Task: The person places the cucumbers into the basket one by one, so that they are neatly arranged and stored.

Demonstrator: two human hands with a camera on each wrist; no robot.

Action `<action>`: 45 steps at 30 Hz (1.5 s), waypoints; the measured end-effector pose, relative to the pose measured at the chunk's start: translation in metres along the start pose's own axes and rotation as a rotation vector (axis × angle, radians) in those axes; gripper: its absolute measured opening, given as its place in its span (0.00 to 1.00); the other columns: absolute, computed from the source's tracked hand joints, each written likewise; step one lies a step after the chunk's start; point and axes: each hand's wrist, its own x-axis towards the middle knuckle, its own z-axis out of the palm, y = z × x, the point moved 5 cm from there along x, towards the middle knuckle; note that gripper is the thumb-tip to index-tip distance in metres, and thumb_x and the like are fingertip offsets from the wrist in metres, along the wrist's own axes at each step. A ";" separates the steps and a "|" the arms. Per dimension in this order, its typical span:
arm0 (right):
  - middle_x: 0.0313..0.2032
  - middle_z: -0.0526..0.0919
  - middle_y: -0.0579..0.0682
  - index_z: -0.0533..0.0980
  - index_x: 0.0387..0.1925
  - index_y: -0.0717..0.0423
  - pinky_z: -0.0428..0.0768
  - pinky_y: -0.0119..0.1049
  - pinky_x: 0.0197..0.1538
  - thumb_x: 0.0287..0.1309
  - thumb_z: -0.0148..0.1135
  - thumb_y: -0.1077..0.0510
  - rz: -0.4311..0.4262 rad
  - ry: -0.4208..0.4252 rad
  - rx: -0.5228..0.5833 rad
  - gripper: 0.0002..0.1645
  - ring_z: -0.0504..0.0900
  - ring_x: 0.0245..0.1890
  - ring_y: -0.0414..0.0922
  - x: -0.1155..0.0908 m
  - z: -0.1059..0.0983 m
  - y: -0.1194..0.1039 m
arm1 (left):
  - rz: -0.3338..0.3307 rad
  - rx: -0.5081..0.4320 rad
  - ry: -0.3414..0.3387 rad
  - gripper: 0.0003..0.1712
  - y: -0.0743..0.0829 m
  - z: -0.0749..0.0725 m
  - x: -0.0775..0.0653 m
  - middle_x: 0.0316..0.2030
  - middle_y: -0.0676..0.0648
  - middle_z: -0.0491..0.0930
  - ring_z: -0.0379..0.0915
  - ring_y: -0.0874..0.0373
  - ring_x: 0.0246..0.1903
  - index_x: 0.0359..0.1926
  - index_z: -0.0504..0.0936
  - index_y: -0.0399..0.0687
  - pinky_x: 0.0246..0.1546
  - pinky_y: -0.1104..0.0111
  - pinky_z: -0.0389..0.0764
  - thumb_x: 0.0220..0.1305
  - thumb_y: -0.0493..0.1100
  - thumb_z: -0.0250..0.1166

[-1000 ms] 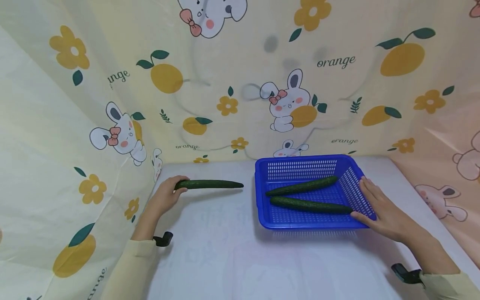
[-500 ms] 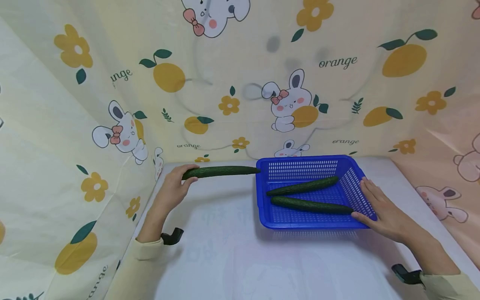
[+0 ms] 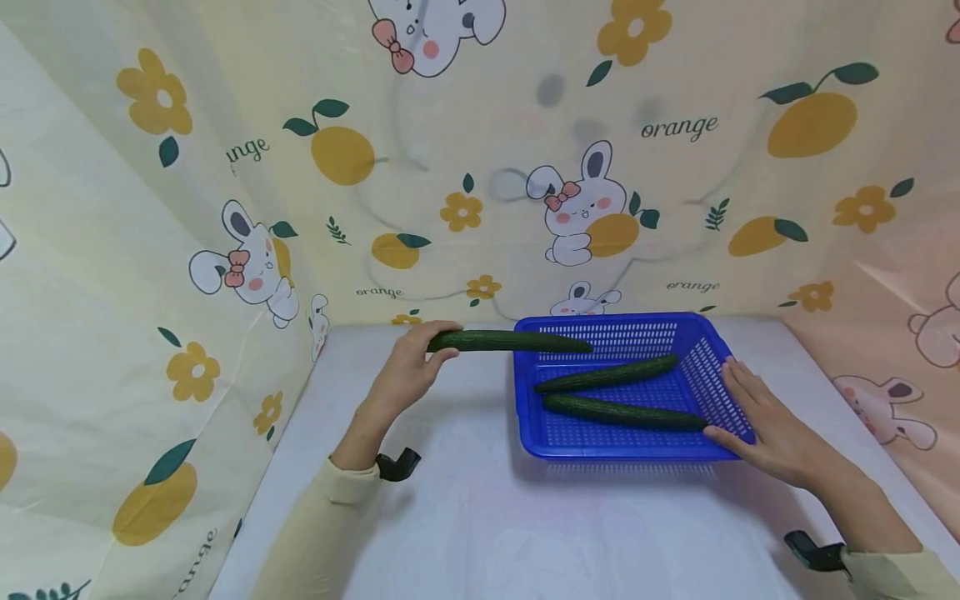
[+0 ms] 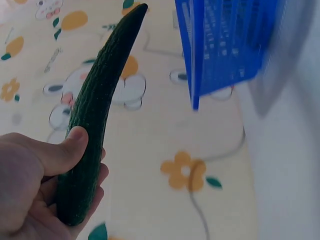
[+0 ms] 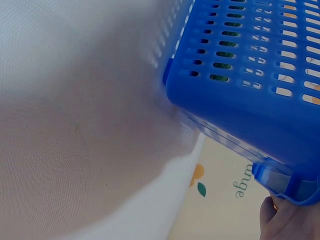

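My left hand (image 3: 408, 367) grips a dark green cucumber (image 3: 510, 341) near one end, thumb on the near side. The cucumber is held level, its far end over the left part of the blue plastic basket (image 3: 630, 456). In the left wrist view the fingers wrap behind this cucumber (image 4: 95, 110). Two more cucumbers lie inside the basket, a rear one (image 3: 607, 373) and a front one (image 3: 622, 412). My right hand (image 3: 768, 425) rests on the basket's right side with fairly straight fingers. The right wrist view shows only part of that hand (image 5: 290, 220), by the basket rim.
A white-covered table (image 3: 480, 517) carries the basket on its right half. Behind it hangs a cream cloth (image 3: 420, 192) printed with rabbits, oranges and flowers, which also runs down both sides. Each wrist wears a black camera mount, left (image 3: 399, 465) and right (image 3: 813, 552).
My left hand has lifted the cucumber and carried it to the right, from beside the basket to over its left rim. The right hand has stayed on the basket.
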 end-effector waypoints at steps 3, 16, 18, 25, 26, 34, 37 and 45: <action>0.85 0.36 0.65 0.38 0.86 0.60 0.43 0.80 0.74 0.71 0.64 0.39 0.000 0.002 -0.004 0.63 0.32 0.85 0.64 0.000 0.001 0.000 | 0.003 -0.015 -0.025 0.21 0.008 0.015 0.008 0.60 0.42 0.84 0.78 0.46 0.62 0.65 0.81 0.42 0.67 0.51 0.80 0.74 0.38 0.69; 0.85 0.36 0.66 0.38 0.86 0.61 0.44 0.79 0.75 0.71 0.63 0.40 -0.002 0.007 -0.005 0.62 0.32 0.85 0.64 0.000 0.000 0.001 | -0.012 -0.025 -0.149 0.20 0.036 0.079 0.039 0.65 0.41 0.82 0.76 0.47 0.66 0.66 0.81 0.43 0.69 0.55 0.78 0.79 0.42 0.64; 0.85 0.36 0.66 0.37 0.86 0.60 0.43 0.79 0.75 0.72 0.63 0.39 0.002 0.002 -0.005 0.62 0.32 0.85 0.64 0.000 0.000 0.001 | -0.022 -0.014 -0.166 0.19 0.041 0.089 0.043 0.65 0.41 0.82 0.76 0.46 0.67 0.66 0.81 0.43 0.70 0.55 0.77 0.79 0.42 0.64; 0.85 0.35 0.65 0.37 0.87 0.59 0.45 0.80 0.74 0.71 0.63 0.39 0.011 -0.009 -0.011 0.63 0.32 0.85 0.65 0.001 0.002 0.002 | -0.077 0.015 -0.213 0.19 0.052 0.122 0.053 0.64 0.43 0.83 0.76 0.48 0.66 0.66 0.82 0.44 0.70 0.56 0.77 0.80 0.44 0.64; 0.85 0.35 0.65 0.37 0.87 0.59 0.45 0.80 0.74 0.71 0.63 0.39 0.011 -0.009 -0.013 0.63 0.32 0.85 0.65 0.001 0.002 0.002 | -0.077 0.014 -0.219 0.19 0.053 0.126 0.054 0.64 0.43 0.83 0.76 0.48 0.67 0.66 0.82 0.44 0.71 0.56 0.76 0.80 0.44 0.64; 0.86 0.36 0.65 0.38 0.86 0.60 0.46 0.80 0.75 0.71 0.64 0.39 -0.003 0.004 -0.015 0.63 0.33 0.85 0.63 0.001 0.000 0.002 | -0.069 0.000 -0.233 0.17 0.055 0.153 0.063 0.60 0.45 0.86 0.79 0.49 0.64 0.63 0.83 0.43 0.70 0.57 0.76 0.79 0.42 0.66; 0.86 0.37 0.65 0.39 0.86 0.61 0.44 0.79 0.75 0.71 0.64 0.40 -0.008 0.009 -0.009 0.62 0.33 0.85 0.64 0.001 0.000 0.001 | -0.080 0.003 -0.231 0.17 0.055 0.162 0.066 0.60 0.45 0.86 0.79 0.50 0.64 0.63 0.84 0.43 0.69 0.59 0.77 0.78 0.41 0.66; 0.86 0.37 0.65 0.39 0.86 0.61 0.44 0.79 0.75 0.72 0.63 0.40 -0.003 0.013 -0.008 0.62 0.33 0.85 0.63 -0.001 0.000 -0.001 | -0.124 0.016 -0.276 0.16 0.058 0.184 0.067 0.59 0.46 0.86 0.80 0.54 0.62 0.62 0.85 0.44 0.64 0.64 0.80 0.79 0.41 0.66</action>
